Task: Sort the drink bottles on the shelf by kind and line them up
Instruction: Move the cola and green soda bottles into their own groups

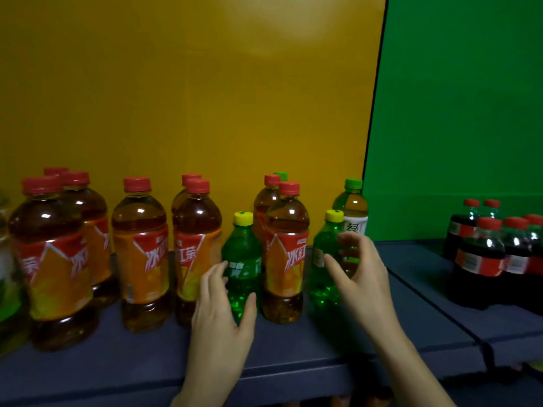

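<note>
Several red-capped iced tea bottles stand along the dark blue shelf. Two small green soda bottles with yellow caps stand among them. My left hand has its fingers spread around the left green soda bottle, thumb on its right side, just touching or very near it. In front of the right green soda bottle, my right hand is spread open with curved fingers, and I cannot tell if it touches. A green-capped green tea bottle stands behind.
Another iced tea bottle stands between the two green sodas. A cluster of dark cola bottles with red caps stands on the right shelf section before a green back panel. A green bottle shows at the far left edge. Bare shelf lies right of my right hand.
</note>
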Tool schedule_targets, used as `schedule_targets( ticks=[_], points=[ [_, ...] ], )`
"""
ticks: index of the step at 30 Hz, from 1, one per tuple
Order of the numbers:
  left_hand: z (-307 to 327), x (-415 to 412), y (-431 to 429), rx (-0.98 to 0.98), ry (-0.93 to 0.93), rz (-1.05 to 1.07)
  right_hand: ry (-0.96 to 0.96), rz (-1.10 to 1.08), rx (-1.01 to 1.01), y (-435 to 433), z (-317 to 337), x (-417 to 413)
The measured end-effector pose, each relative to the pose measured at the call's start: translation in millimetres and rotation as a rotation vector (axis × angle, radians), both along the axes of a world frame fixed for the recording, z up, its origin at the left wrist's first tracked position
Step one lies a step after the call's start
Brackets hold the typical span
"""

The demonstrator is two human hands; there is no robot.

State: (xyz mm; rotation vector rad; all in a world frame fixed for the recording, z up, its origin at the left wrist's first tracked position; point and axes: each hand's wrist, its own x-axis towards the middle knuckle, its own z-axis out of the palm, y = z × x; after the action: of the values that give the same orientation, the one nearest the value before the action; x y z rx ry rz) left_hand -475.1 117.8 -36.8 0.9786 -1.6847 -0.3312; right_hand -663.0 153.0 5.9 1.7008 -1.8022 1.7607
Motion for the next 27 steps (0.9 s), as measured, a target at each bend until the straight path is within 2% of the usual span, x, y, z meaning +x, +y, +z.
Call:
schedule_targets(
  ticks=[7, 14, 18, 27],
  points=[
    [4.9, -25.3, -9.0, 0.062, -0.113, 0.125, 0.031, -0.065, 0.078, -20.2, -16.1, -27.0],
    [7.5, -34.2, -40.0, 0.207, -0.023, 0.016, -0.010, -0.007, 0.193, -29.8, -29.8, -32.2],
    [11.3, -37.6, -46.4, 0.255, -0.024, 0.061, 0.012, 0.003, 0.203, -30.0, -31.6, -30.5],
    [6.6, -39.6, -24.3, 0.126, -0.058, 0.210, -0.019, -0.030, 0.222, -23.4, -31.1, -26.3]
  ],
)
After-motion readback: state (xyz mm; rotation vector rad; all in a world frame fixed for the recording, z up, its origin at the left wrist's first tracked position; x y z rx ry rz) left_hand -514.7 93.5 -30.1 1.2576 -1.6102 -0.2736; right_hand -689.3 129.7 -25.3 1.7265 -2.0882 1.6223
